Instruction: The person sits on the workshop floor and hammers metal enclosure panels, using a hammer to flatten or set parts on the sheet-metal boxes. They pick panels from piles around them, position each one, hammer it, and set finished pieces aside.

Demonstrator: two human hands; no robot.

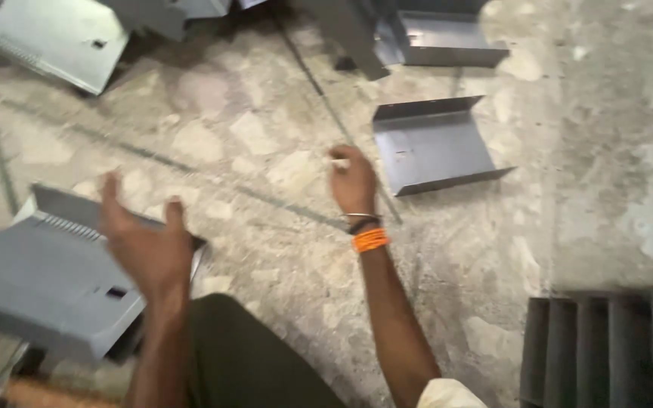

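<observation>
Hands both empty: your left hand (pixel 149 245) spreads open beside the grey panel (pixel 47 279) at lower left, your right hand (pixel 353 180) loosely curled; sharp folded edges could cut your fingers.

- Two bare forearms in view from here, no sleeves reaching the wrists on either side.
- The left hand (pixel 149 245) carries nothing: no ring, no band, no watch that shows; it is a little blurred.
- On the wrist below the right hand (pixel 353 181), a thin silvery bangle (pixel 362 217) sits farthest out.
- Right against it, a dark narrow band (pixel 364 225).
- Nearer the elbow, a bright orange wrap of thread (pixel 371 239), several strands wide.
- At the near edge, by the right upper arm, a pale cream sleeve hem (pixel 447 394) peeks in.
- Between the arms, dark olive trousers (pixel 243 355) cover a raised knee, plain cloth, no visible pockets or seams.
</observation>
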